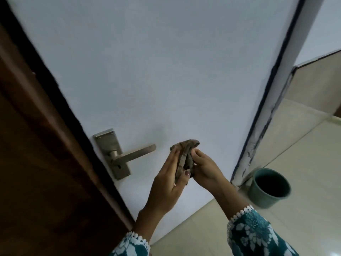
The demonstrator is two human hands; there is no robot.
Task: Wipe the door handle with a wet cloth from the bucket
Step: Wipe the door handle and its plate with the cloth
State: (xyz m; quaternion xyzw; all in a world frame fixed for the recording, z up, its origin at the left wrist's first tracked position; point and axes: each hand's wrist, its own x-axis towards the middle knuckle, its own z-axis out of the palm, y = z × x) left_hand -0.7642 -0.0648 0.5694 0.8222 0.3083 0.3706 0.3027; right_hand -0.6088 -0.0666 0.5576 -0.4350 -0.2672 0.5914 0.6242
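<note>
A metal lever door handle (136,153) on a long backplate sticks out to the right from the white door (166,71). A bunched brownish cloth (185,156) is held between both hands, just right of the lever's tip and apart from it. My left hand (169,180) grips the cloth from the left, thumb across its lower part. My right hand (204,167) pinches it from the right. A green bucket (270,187) stands on the floor at the lower right, its inside dark.
A dark brown wooden door frame (36,163) runs down the left side. The door's right edge (258,135) shows chipped paint. Beige floor tiles (304,145) spread to the right and below, with a wall at the upper right.
</note>
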